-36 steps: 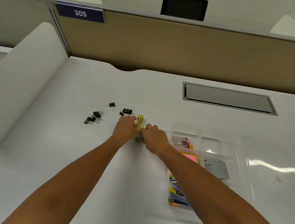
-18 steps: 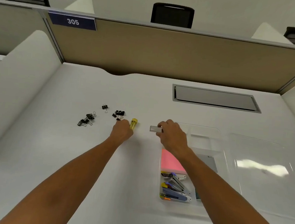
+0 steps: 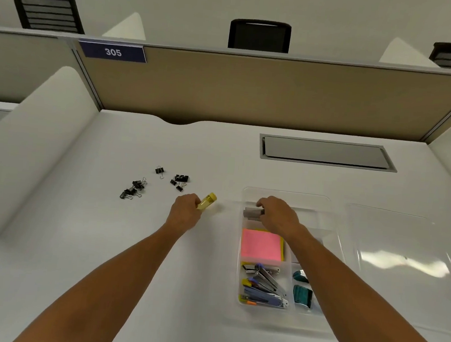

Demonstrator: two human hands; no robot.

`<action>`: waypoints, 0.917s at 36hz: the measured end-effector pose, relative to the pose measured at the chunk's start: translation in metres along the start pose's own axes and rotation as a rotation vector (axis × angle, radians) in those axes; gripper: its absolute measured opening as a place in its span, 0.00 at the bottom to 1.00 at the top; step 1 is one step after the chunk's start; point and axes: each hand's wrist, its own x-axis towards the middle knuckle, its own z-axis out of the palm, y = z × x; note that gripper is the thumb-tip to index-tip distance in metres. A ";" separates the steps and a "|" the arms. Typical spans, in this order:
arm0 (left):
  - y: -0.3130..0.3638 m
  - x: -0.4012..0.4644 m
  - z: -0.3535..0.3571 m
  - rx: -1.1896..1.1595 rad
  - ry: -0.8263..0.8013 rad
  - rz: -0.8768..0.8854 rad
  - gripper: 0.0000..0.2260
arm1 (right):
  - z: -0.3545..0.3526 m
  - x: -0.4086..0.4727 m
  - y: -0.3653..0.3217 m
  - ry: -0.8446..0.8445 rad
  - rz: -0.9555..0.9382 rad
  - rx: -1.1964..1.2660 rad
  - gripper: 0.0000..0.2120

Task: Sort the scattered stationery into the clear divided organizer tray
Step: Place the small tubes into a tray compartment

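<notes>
The clear divided organizer tray (image 3: 287, 196) sits right of centre on the white desk. It holds pink sticky notes (image 3: 261, 245), staplers (image 3: 265, 290) and teal clips (image 3: 302, 295). My right hand (image 3: 279, 215) is over the tray's upper left compartment, fingers closed on a small grey box (image 3: 252, 213). My left hand (image 3: 186, 212) rests on the desk left of the tray and grips a yellow translucent tube (image 3: 208, 200) that points up and right. Several black binder clips (image 3: 136, 188) lie scattered left of my left hand, more binder clips (image 3: 180, 180) just above it.
A clear lid (image 3: 396, 251) lies flat right of the tray. A grey cable hatch (image 3: 325, 153) is set in the desk behind it. A tan partition (image 3: 252, 92) closes the back, and white side panels (image 3: 30, 139) flank the desk.
My right hand carried the grey box rightward from beside the yellow tube into the tray's upper left compartment. My left hand stayed with the tube, now gripping it.
</notes>
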 end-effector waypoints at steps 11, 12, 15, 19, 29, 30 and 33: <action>0.057 0.004 0.005 -0.186 -0.032 0.250 0.12 | 0.000 -0.001 0.007 0.063 0.026 0.176 0.20; 0.064 0.004 0.008 -0.178 -0.037 0.275 0.12 | -0.001 -0.002 0.008 0.080 0.035 0.194 0.19; 0.083 0.003 0.018 -0.125 -0.058 0.340 0.12 | -0.007 -0.007 0.012 0.136 0.064 0.258 0.18; 0.108 0.003 0.029 -0.003 -0.081 0.419 0.09 | -0.013 -0.014 0.019 0.191 0.089 0.287 0.17; 0.117 0.008 0.048 0.389 -0.044 0.525 0.14 | -0.019 -0.027 0.029 0.231 0.124 0.374 0.18; 0.114 0.008 0.051 0.386 -0.040 0.524 0.15 | -0.018 -0.028 0.029 0.225 0.119 0.378 0.17; 0.104 0.006 0.057 0.243 -0.045 0.533 0.19 | -0.015 -0.031 0.026 0.216 0.099 0.371 0.16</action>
